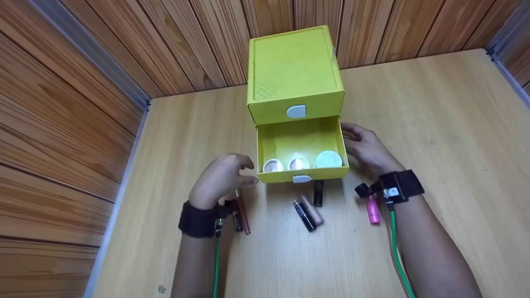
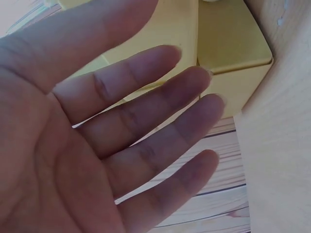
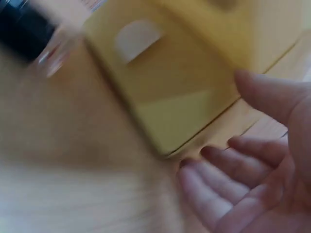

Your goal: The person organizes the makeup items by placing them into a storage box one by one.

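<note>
A yellow two-drawer box [image 1: 296,66] stands near the back wall with its lower drawer [image 1: 277,178] pulled out. Inside, along the drawer's front, lie three round compacts, among them a pale green one [image 1: 329,159]. My left hand [image 1: 221,178] is beside the drawer's left front corner, fingers spread and nothing in the palm in the left wrist view. On the other side, my right hand [image 1: 366,149] is close by the drawer's right wall. Its thumb [image 3: 267,92] overlaps the yellow wall in the right wrist view, and its fingers are loosely bent around nothing.
Several cosmetic tubes lie on the table before the drawer: a black one [image 1: 318,194], a dark one [image 1: 305,216] against a mauve one [image 1: 311,210], and a pink one [image 1: 373,211] near my right wrist. A slim reddish tube [image 1: 243,215] lies beside my left wrist.
</note>
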`<move>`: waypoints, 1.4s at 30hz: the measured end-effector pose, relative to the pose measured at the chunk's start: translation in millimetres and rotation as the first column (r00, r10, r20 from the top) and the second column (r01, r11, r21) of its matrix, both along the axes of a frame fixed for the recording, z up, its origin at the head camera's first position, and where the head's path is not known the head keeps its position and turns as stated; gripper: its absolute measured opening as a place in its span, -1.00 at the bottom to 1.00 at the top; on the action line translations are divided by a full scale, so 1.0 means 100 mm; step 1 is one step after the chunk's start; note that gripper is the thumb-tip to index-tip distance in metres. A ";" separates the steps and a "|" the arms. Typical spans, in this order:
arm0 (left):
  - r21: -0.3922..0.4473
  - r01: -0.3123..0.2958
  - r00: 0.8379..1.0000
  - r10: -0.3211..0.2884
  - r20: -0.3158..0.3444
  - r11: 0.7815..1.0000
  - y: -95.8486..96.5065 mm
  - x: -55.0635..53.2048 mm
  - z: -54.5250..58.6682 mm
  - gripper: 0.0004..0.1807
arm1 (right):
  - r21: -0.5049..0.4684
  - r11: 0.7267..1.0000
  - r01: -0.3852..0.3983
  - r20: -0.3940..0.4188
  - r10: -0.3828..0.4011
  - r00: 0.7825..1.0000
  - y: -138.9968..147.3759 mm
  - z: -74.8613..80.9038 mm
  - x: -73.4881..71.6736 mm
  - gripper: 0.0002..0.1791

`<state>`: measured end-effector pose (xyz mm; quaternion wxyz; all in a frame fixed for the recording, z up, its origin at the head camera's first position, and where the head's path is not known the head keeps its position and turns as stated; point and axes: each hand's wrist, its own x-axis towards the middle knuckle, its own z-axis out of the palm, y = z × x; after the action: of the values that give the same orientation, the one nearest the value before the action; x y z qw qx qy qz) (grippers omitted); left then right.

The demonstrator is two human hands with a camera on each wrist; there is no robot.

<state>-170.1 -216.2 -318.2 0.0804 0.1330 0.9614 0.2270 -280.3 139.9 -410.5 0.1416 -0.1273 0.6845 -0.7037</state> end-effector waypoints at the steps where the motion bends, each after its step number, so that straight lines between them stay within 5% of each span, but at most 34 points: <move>1: -0.004 0.000 1.000 0.000 0.004 1.000 0.00 0.01 0.00 -0.63 | -0.008 1.000 0.008 0.011 -0.008 1.000 0.03 0.08 0.02 -0.31; 5: -0.021 0.012 1.000 -0.012 0.000 1.000 0.03 0.06 0.03 -0.64 | 0.023 0.994 0.107 -0.032 -0.106 0.994 0.19 0.41 0.17 -0.37; 9: -0.027 0.026 1.000 -0.027 -0.012 0.999 0.08 0.08 0.07 -0.69 | 0.193 0.965 0.177 -0.128 -0.154 0.980 0.34 0.62 0.35 -0.52; 14: -0.051 0.054 0.999 -0.054 -0.007 0.997 0.13 0.09 0.10 -0.80 | 0.439 0.898 0.019 -0.134 0.044 0.990 0.42 0.64 0.58 -0.60; 18: -0.056 0.082 0.997 -0.082 0.002 0.995 0.17 0.09 0.10 -0.86 | 0.494 0.866 -0.074 -0.139 0.163 0.977 0.41 0.55 0.70 -0.69; 23: -0.069 0.080 0.997 -0.079 0.013 0.994 0.18 0.07 0.06 -0.86 | 0.417 0.905 -0.090 -0.147 0.164 0.975 0.34 0.37 0.72 -0.77; 30: -0.077 0.087 0.996 -0.087 0.009 0.993 0.17 0.08 0.01 -0.85 | 0.169 0.982 -0.085 -0.163 0.113 0.980 0.34 0.03 0.60 -0.76; 42: -0.062 0.111 0.993 -0.113 -0.024 0.992 0.17 0.08 0.04 -0.82 | -0.008 1.000 -0.021 -0.173 0.020 0.985 0.32 -0.11 0.58 -0.71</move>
<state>-162.4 -199.4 -314.2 0.0841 0.1874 0.9599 0.1910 -222.5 171.5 -421.6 0.0882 -0.1956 0.6896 -0.6917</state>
